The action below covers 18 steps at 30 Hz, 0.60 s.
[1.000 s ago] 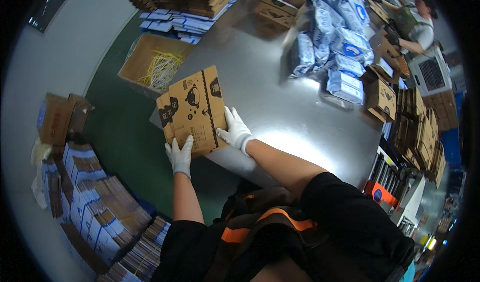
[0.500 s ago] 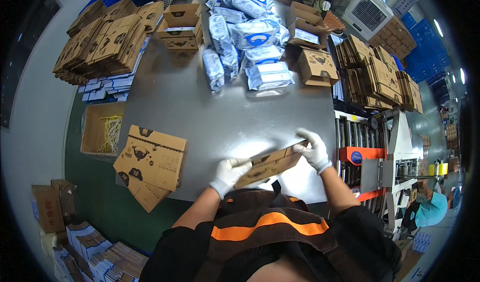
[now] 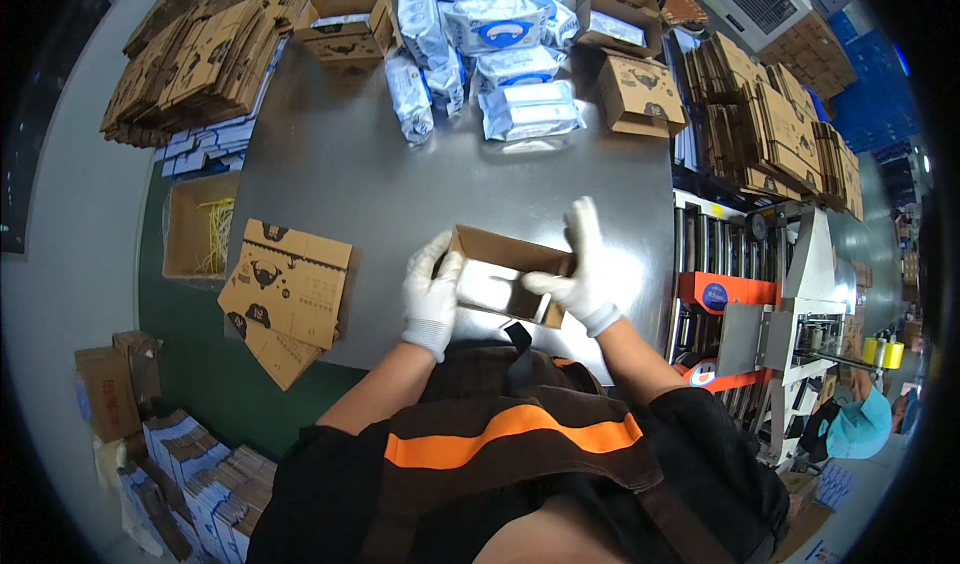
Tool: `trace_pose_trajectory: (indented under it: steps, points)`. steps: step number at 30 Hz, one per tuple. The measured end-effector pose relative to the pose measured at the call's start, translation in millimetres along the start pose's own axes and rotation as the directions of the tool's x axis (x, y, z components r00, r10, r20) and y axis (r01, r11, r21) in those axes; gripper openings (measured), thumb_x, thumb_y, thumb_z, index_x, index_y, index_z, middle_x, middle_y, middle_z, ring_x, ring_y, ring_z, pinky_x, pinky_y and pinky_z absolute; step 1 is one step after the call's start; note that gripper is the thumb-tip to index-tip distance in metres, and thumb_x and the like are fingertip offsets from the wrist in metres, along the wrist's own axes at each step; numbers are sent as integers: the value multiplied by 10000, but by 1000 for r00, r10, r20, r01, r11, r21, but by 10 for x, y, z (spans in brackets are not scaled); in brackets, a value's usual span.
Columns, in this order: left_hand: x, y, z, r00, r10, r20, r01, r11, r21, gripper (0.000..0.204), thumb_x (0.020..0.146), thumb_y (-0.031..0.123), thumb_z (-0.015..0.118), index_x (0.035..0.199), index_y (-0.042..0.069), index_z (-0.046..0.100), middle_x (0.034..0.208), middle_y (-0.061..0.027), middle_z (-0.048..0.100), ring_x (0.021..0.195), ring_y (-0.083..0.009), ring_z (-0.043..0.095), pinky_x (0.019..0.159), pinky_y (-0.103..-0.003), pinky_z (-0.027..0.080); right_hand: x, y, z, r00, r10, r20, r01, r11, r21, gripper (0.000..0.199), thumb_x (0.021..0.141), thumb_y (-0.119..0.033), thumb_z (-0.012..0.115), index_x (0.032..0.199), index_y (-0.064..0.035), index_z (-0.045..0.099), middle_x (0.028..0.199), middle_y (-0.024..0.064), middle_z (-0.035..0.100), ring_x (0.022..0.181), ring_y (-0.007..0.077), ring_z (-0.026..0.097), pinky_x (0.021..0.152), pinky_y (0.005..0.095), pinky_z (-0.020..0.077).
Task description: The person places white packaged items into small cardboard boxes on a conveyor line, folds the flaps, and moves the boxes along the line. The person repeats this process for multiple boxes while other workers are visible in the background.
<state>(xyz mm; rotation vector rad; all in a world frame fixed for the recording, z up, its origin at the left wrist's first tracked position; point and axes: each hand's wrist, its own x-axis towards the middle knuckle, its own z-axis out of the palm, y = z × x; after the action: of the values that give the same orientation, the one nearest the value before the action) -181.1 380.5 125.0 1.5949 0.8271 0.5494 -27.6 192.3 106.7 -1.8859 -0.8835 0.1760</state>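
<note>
In front of my body a brown cardboard box (image 3: 515, 248) is spread into a four-sided shape with its top open. A bright white area shows inside; whether it is the table or a panel, I cannot tell. My gloved left hand (image 3: 430, 289) is closed on the box's left side. My gloved right hand (image 3: 580, 269) is at the right side, its fingers stretched out flat and pointing away from me. Its thumb reaches left over the opening. Two flattened cartons (image 3: 295, 279) lie overlapped at the table's left front edge.
White-and-blue soft packs (image 3: 500, 29) are heaped at the far middle, between open cartons (image 3: 345, 14) and a closed carton (image 3: 640, 94). Flat cartons are stacked left (image 3: 205, 54) and right (image 3: 770, 129). A roller conveyor (image 3: 700, 244) with an orange-and-white machine adjoins the metal table (image 3: 350, 174).
The flat folded carton between my hands has been opened out into a box shape. Both hands have moved farther from my body, and my right hand's fingers have straightened.
</note>
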Motion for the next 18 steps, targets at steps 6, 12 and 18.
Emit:
trace_pose_trajectory:
  steps: [6,12,18]
  points:
    - [-70,67,-125,828,206,521,-504,681,531,361,867,447,744,938,94,772,945,-130,698,1045,-325,634,874,-457,516,-321,-87,-15,926,-229,300,319,900,-297,698,869,-292,794,1414,60,540,1446,303,527,1344,447,515,1145,483,398]
    - [362,-117,120,988,59,145,-130,823,552,699,784,510,834,1268,34,666,1265,-174,635,1248,-356,583,1075,-435,459,-71,599,-109,683,443,581,-721,534,441,601,1054,-504,491,1340,4,638,1216,134,705,1074,271,660,1024,422,468]
    - [410,-456,-681,977,199,72,-210,878,430,475,1034,308,572,1415,24,566,1363,-191,611,1266,-350,584,1108,-418,440,113,561,580,500,399,769,-865,276,419,489,966,-368,716,1310,-26,653,1215,116,716,1100,202,681,931,340,552]
